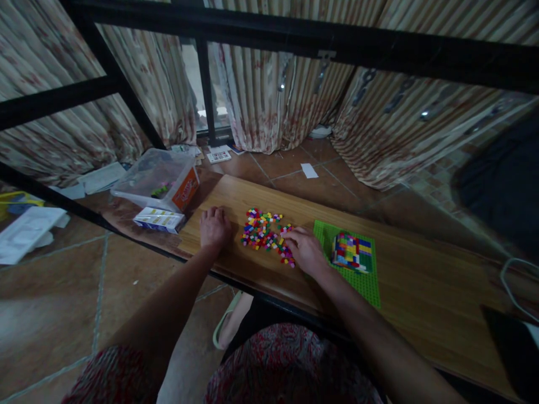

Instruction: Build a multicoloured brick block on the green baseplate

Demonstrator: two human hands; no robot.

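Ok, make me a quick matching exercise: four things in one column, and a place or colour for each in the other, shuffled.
Things
1. left hand
2. right hand
3. baseplate
4. tub

Places and colours
A. at the edge of the loose bricks, on the baseplate's side
B. see-through, with an orange label
C. at the table, between tub and loose bricks
D. bright green, under the block build

Pairs: 1-C, 2-A, 3-D, 4-B

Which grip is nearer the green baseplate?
Right. The right grip is just off the left edge of the green baseplate, at the loose bricks; the left grip is farther off, beyond those bricks.
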